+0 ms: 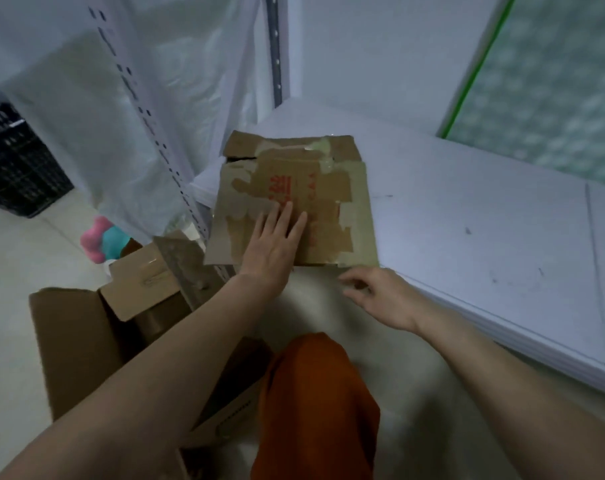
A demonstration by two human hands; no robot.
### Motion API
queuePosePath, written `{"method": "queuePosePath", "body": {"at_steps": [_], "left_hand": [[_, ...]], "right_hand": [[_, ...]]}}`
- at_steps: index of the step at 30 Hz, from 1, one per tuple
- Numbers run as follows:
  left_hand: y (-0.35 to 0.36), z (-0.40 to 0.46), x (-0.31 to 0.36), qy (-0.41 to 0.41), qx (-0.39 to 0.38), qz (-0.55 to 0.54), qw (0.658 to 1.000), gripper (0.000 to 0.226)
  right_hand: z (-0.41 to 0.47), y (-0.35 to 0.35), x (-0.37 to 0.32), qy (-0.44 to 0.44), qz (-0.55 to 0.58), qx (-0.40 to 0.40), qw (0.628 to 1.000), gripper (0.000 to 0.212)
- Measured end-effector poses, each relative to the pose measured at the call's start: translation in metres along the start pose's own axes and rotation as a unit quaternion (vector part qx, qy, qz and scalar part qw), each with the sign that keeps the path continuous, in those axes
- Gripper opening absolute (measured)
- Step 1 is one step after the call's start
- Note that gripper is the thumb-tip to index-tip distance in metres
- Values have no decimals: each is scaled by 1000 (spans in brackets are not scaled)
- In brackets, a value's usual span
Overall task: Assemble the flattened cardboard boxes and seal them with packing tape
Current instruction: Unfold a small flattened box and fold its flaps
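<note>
From my head camera, I am looking down at a flattened cardboard box [294,199] lying on the near corner of a stack of white boards [467,209]. Its brown face is showing red print and torn, pale strips of old tape [358,209], and its near edge is hanging slightly past the edge of the boards.

My left hand [276,247] is lying flat on the box, palm down, fingers straight and spread a little, the tips reaching the red print. I am pressing on the cardboard, not gripping it.

My right hand [380,296] is hovering just beside the near right corner of the box, fingers loosely bent, thumb close to the fingertips. I cannot tell whether it is pinching anything, since the blur is hiding the fingertips.

My knee in orange trousers [314,393] is showing between my 2 forearms, over a pale floor.

To my left an open brown carton [79,341] is standing on the floor, with flaps raised and another piece of cardboard leaning inside it. Behind it a pink and teal toy [103,239] is lying by a white perforated shelf post [148,126] draped in clear plastic sheeting. A black crate [13,164] is sitting at the far left
</note>
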State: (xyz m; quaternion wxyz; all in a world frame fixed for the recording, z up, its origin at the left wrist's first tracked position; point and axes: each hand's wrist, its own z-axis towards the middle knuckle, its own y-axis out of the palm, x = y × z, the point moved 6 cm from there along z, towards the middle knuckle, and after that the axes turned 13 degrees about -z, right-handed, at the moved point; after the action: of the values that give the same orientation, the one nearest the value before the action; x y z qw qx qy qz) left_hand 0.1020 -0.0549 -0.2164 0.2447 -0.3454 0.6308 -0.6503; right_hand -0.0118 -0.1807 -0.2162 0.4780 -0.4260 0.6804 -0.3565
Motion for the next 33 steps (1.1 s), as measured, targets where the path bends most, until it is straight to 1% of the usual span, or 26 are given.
{"method": "queuePosePath", "body": {"at_steps": [3, 6, 7, 8, 9, 12, 14, 15, 17, 18, 19, 20, 22, 23, 25, 26, 27, 28, 29, 31, 32, 33], "left_hand": [[-2, 5, 17, -2, -28, 26, 999, 82], [-11, 3, 50, 12, -27, 9, 1000, 75], [-14, 2, 65, 26, -20, 0, 999, 73], [-16, 0, 81, 46, -14, -10, 999, 72], [-18, -3, 100, 66, -10, -21, 998, 72], [-16, -19, 150, 109, -1, -41, 993, 76], [-12, -34, 177, 135, -6, -54, 989, 77], [-11, -41, 189, 149, -8, -65, 987, 77], [-7, -57, 213, 185, -18, -113, 976, 75], [-4, -65, 225, 207, -22, -157, 965, 71], [-2, -73, 238, 233, -20, -212, 949, 66], [-2, -81, 251, 258, -11, -262, 930, 63], [0, -92, 276, 284, -9, -329, 901, 62], [1, -96, 289, 284, -22, -349, 893, 68], [1, -104, 311, 284, -44, -370, 883, 88], [-1, -107, 321, 287, -51, -375, 880, 94], [-2, -109, 329, 293, -61, -374, 878, 98], [-2, -109, 335, 296, -83, -367, 878, 101], [-2, -110, 339, 298, -122, -360, 876, 106], [-4, -111, 344, 299, -223, -350, 860, 115], [-8, -110, 345, 295, -264, -359, 845, 118], [-16, -108, 344, 279, -294, -394, 825, 116]], "right_hand": [[-10, -10, 17, 13, 49, 28, 998, 35], [-24, -22, 37, 45, 123, 64, 989, 26], [-31, -27, 46, 68, 156, 88, 981, 21], [-39, -33, 56, 103, 211, 112, 966, 21], [-49, -35, 68, 144, 285, 130, 939, 26], [-85, -27, 105, 253, 460, 156, 837, 35], [-116, -21, 124, 292, 565, 198, 746, 34], [-130, -20, 132, 293, 630, 215, 687, 34], [-155, -24, 143, 255, 754, 236, 557, 33], [-167, -29, 146, 236, 791, 241, 511, 35], [-178, -37, 150, 214, 808, 243, 492, 39], [-189, -47, 151, 185, 813, 251, 492, 46], [-209, -69, 149, 127, 805, 268, 514, 53], [-218, -80, 145, 96, 803, 274, 521, 49], [-233, -96, 138, 63, 793, 294, 530, 30], [-239, -100, 138, 64, 786, 304, 534, 29], [-242, -102, 142, 69, 783, 310, 534, 34], [-244, -102, 147, 73, 779, 313, 538, 45], [-246, -102, 151, 83, 770, 315, 548, 51], [-250, -103, 154, 111, 754, 315, 566, 46], [-251, -102, 156, 116, 754, 308, 569, 42], [-250, -101, 157, 115, 754, 303, 571, 41]]}}
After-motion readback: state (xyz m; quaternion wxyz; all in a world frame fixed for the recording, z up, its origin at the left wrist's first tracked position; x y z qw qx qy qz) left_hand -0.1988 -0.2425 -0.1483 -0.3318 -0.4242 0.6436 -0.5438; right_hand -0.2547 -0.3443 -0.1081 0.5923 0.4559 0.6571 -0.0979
